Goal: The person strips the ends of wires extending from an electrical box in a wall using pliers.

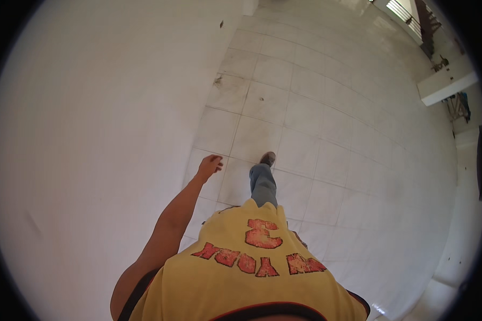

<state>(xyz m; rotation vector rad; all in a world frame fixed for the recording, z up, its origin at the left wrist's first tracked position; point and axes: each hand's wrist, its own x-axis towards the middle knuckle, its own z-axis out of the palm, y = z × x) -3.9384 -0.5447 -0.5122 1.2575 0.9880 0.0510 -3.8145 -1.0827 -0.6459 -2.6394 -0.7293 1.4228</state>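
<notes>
Left hand (211, 165) — empty, fingers loosely curled — hung eleven o'clock from shirt (246, 267); right hand unseen. Walking apparently needed another step.

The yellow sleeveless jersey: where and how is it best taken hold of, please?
Probably by the front hem of the yellow jersey, from the person's left: this edge looks wavy and loose enough to pinch, and the left hand is near that side, visibly empty.
</notes>
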